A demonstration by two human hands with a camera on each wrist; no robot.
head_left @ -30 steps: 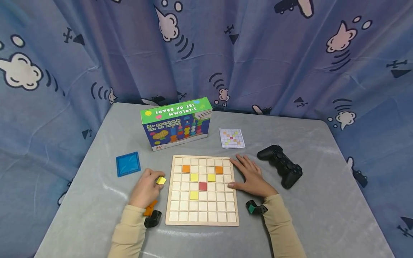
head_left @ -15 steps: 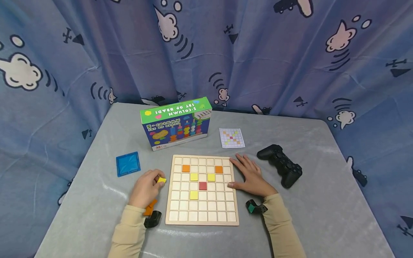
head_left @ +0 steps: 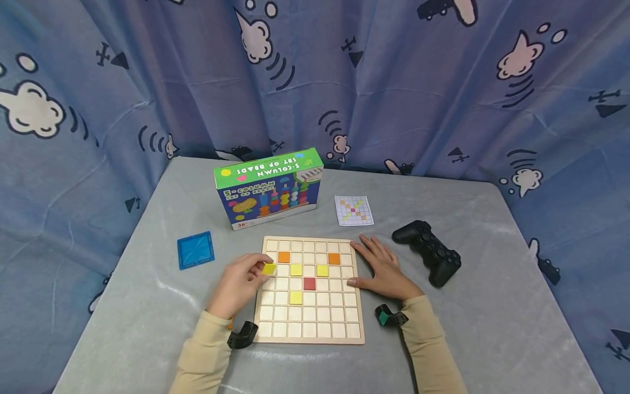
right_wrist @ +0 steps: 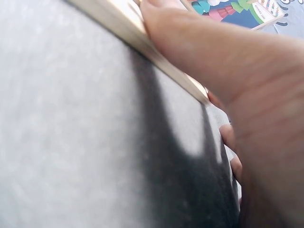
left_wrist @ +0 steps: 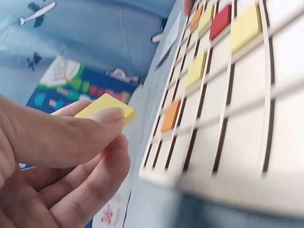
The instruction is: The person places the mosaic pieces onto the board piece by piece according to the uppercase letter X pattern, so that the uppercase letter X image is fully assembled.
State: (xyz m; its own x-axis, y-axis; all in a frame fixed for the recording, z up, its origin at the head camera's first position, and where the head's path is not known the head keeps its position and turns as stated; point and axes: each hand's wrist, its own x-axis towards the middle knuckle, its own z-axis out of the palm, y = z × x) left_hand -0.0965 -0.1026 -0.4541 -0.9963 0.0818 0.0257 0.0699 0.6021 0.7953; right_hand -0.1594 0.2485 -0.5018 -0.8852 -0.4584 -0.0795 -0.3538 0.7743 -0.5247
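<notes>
Placing the yellow tile (head_left: pixel 268 268) seems the step in hand: your left hand (head_left: pixel 236 287) pinches it, raised by the left edge of the wooden board (head_left: pixel 309 331). Your right hand (head_left: pixel 383 272), fingers outstretched, touches the opposite edge; next, lower squarely into one cell.

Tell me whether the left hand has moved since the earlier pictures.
Yes, rightward: in the head view the left hand now overlaps the left edge of the pale square wooden board.
</notes>
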